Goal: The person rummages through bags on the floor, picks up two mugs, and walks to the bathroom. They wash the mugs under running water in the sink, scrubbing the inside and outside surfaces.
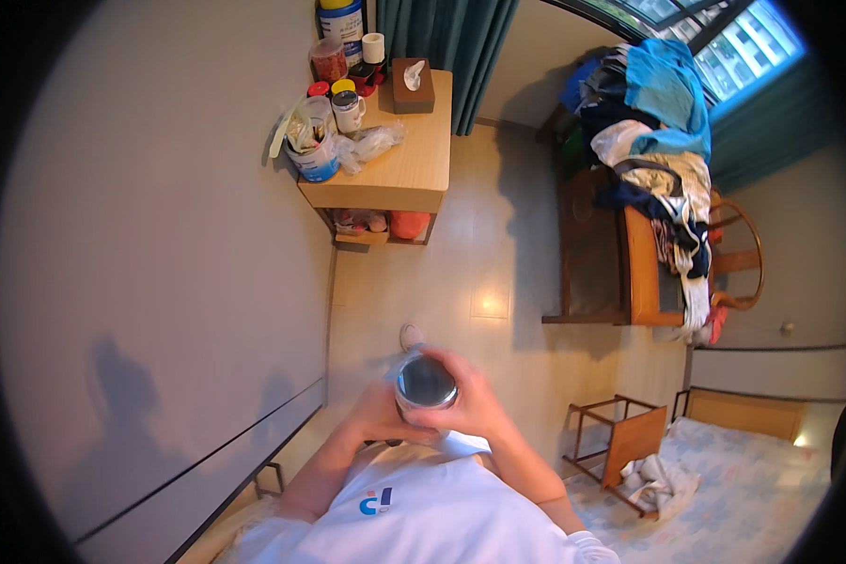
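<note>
In front of my chest is a round container [427, 381] with a dark, glossy top and a pale, shiny rim, seen from above. My right hand [462, 402] curls around its right side, with fingers over the far and near edges of the rim. On the other side, my left hand [382, 414] is wrapped around the container's lower left. The container's sides are mostly hidden by both hands, and I cannot tell whether the dark top is a lid or the inside.
A small wooden table [423, 150] by the wall bears a tissue box [413, 89], a white mug [349, 113], tubs and a plastic bag [374, 143]. Clothes [667, 103] are heaped at the right. A wooden stool [633, 446] stands by the patterned bed [752, 489].
</note>
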`<act>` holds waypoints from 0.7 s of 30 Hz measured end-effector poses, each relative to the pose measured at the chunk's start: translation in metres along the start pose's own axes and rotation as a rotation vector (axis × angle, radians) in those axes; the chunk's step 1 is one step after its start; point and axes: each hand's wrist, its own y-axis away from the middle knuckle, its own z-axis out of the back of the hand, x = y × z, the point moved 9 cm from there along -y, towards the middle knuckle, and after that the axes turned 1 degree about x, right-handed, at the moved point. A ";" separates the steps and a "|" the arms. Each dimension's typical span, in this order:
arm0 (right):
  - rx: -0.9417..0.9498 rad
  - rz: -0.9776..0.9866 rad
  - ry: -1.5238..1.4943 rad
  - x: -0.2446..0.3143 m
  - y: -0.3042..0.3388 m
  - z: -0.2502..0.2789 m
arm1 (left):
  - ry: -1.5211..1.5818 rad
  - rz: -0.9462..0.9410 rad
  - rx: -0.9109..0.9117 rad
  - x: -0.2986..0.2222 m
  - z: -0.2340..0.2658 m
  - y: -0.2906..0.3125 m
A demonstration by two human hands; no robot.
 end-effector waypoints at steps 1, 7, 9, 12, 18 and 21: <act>0.003 0.005 -0.007 -0.002 -0.020 0.012 | 0.043 -0.003 -0.019 -0.004 0.010 -0.021; 0.262 0.082 -0.009 0.006 -0.131 0.051 | 0.061 0.129 -0.010 -0.016 0.073 -0.105; 0.367 0.131 -0.039 0.010 -0.167 0.055 | 0.145 0.106 -0.063 -0.019 0.095 -0.126; 0.554 0.211 -0.086 0.008 -0.226 0.047 | 0.315 0.160 -0.175 -0.006 0.129 -0.152; 1.101 0.325 -0.221 -0.008 -0.331 0.015 | 0.494 0.280 -0.487 0.012 0.176 -0.197; 1.233 0.481 -0.277 -0.007 -0.387 0.009 | 0.701 0.263 -0.771 0.012 0.197 -0.223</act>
